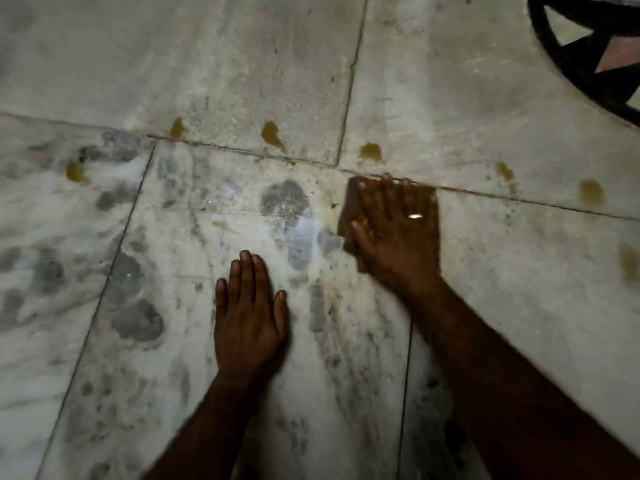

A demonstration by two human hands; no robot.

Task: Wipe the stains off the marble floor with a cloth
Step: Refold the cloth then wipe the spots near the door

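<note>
My right hand [394, 226] lies flat with straight, spread fingers on a dark brown cloth [349, 206], pressing it onto the marble floor [242, 64] just below a tile joint. A ring shows on one finger. My left hand [247, 317] rests palm down on the floor, fingers straight, holding nothing. Several yellow-brown stains dot the floor: one just above the cloth [370, 151], two further left along the joint [272, 132] [177, 127], one at far left [77, 172], and others to the right [591, 192]. Most of the cloth is hidden under my hand.
A black metal grille or stand [585, 60] curves across the top right corner. Dark joints divide the marble into slabs, and grey mottled patches mark the slabs at left and centre.
</note>
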